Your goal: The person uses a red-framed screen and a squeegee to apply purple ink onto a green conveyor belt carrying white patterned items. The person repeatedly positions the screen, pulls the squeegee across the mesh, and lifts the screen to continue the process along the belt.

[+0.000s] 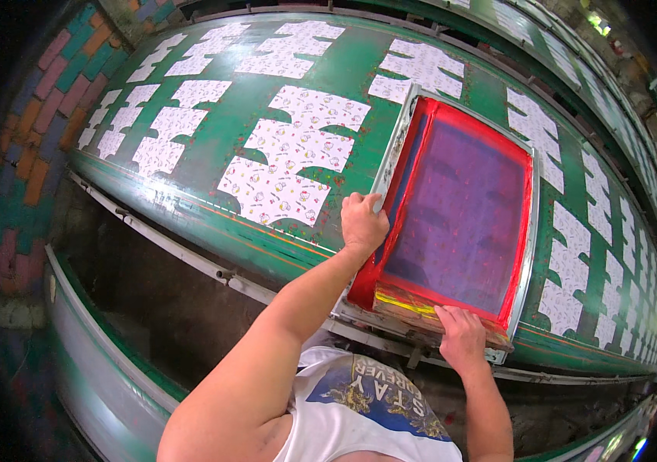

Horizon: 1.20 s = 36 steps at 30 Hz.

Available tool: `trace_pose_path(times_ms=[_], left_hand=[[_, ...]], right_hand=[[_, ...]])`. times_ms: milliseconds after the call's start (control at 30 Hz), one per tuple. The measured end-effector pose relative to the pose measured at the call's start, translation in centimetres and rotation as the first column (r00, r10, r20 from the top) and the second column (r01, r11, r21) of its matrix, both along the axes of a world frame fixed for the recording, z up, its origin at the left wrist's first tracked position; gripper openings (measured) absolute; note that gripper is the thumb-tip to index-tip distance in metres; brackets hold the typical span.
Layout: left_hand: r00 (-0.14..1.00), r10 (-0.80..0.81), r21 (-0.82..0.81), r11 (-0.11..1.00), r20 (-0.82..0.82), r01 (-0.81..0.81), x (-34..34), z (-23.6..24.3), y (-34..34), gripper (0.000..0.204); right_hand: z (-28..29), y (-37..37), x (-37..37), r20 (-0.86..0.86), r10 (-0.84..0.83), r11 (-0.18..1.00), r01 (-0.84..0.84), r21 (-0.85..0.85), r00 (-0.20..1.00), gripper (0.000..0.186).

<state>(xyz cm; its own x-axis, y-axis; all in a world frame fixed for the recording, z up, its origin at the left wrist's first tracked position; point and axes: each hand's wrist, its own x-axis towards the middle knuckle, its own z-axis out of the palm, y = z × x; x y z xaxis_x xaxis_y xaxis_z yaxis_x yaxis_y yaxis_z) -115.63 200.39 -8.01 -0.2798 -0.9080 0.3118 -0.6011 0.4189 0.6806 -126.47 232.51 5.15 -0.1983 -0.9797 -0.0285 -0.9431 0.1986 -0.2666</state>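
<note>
A screen printing frame (530, 223) with a metal rim lies on the green table among printed white fabric pieces. Red ink borders its bluish see-through mesh (459, 196), and dark shapes show faintly beneath. My left hand (364, 223) is closed round the frame's left side. At the near end, a wooden bar (409, 303) streaked with yellow and red lies across the frame; it looks like a squeegee. My right hand (461, 336) has its fingers bent over this bar, near its right part. The underside of that grip is hidden.
Rows of white patterned fabric pieces (297, 146) lie flat on the long green table (213, 158). A pale rail (182, 245) runs along its near edge. Behind me to the left stands another table (105, 346). A painted brick wall (55, 85) rises at the left.
</note>
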Motion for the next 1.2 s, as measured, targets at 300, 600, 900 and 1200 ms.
trace_pose_path(times_ms=[300,600,900,1200], left_hand=[[0.999,-0.05,0.005,0.999,0.008,0.05,0.1,0.2,-0.1,0.027],[0.997,-0.069,-0.032,0.997,0.02,0.07,0.0,-1.2,-0.6,0.031],[0.994,-0.1,-0.075,0.992,0.042,0.103,0.1,-1.3,-1.0,0.047],[0.994,-0.044,-0.03,0.998,0.099,0.047,-0.5,-0.4,-0.4,0.043]], right_hand=[[1.3,0.6,2.5,0.046,-0.114,0.992,0.111,0.062,0.992,0.05],[-2.3,-1.5,1.1,-0.108,-0.13,0.986,0.117,-0.123,0.986,0.053],[-3.5,-12.9,-13.4,-0.121,-0.098,0.984,0.078,-0.157,0.988,0.05],[-4.2,-26.4,-29.0,-0.181,-0.082,0.994,0.068,-0.082,0.98,0.046]])
